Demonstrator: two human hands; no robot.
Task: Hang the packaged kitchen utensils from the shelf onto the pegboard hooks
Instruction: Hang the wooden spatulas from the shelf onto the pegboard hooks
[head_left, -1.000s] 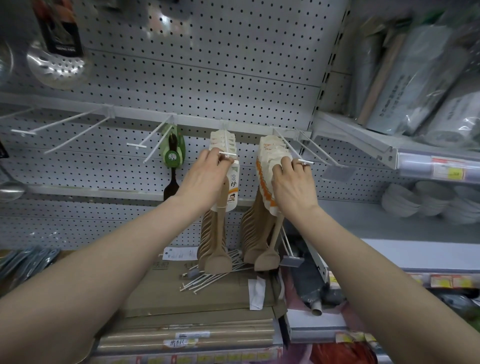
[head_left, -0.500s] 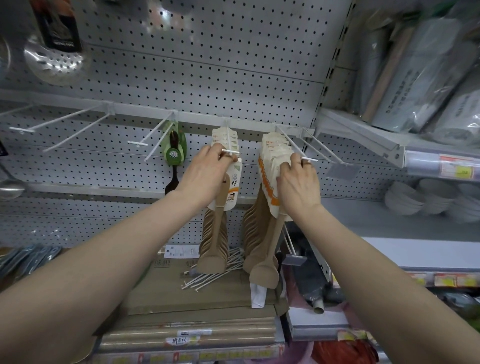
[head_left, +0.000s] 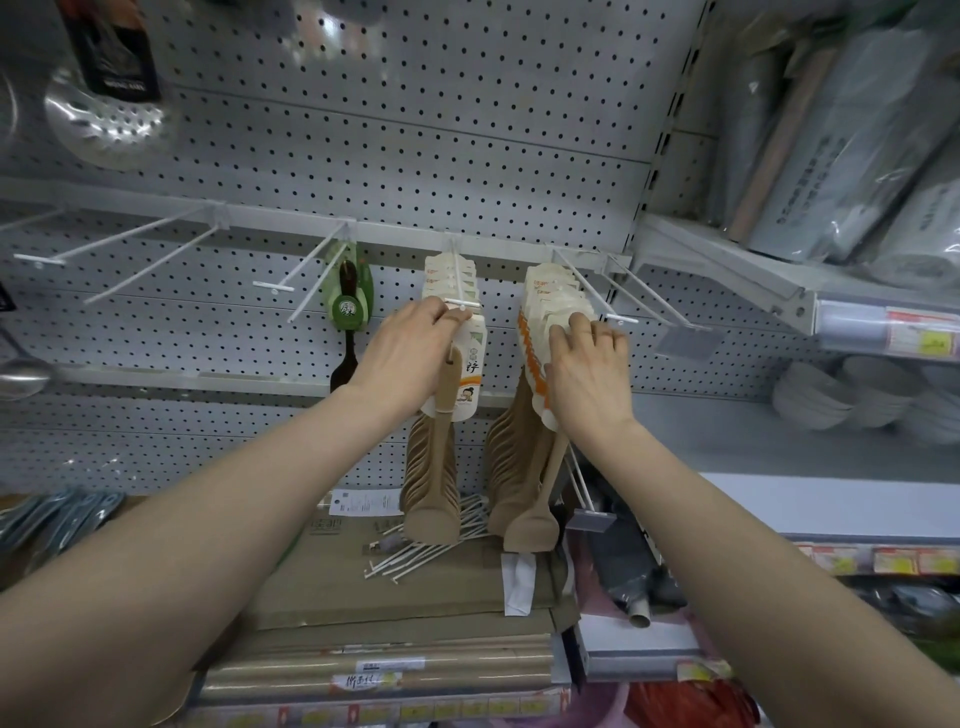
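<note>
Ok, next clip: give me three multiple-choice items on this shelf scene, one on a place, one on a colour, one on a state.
1. Where does the green-carded black spatula hang?
A. left of both hands
B. between the hands
C. right of both hands

2. What colour edges the cards of the beige wooden spoon packs under the right hand?
A. blue
B. orange
C. purple

3. What is the left hand doing?
A. hanging idle
B. resting flat on the brown cardboard boxes
C. gripping a white-carded wooden spoon pack at the white peg hook

Answers: 1 A, it hangs on the hook left of the left hand. 2 B, orange stripes run down the stacked cards. 3 C, its fingers curl round the card top by the hook tip.
</note>
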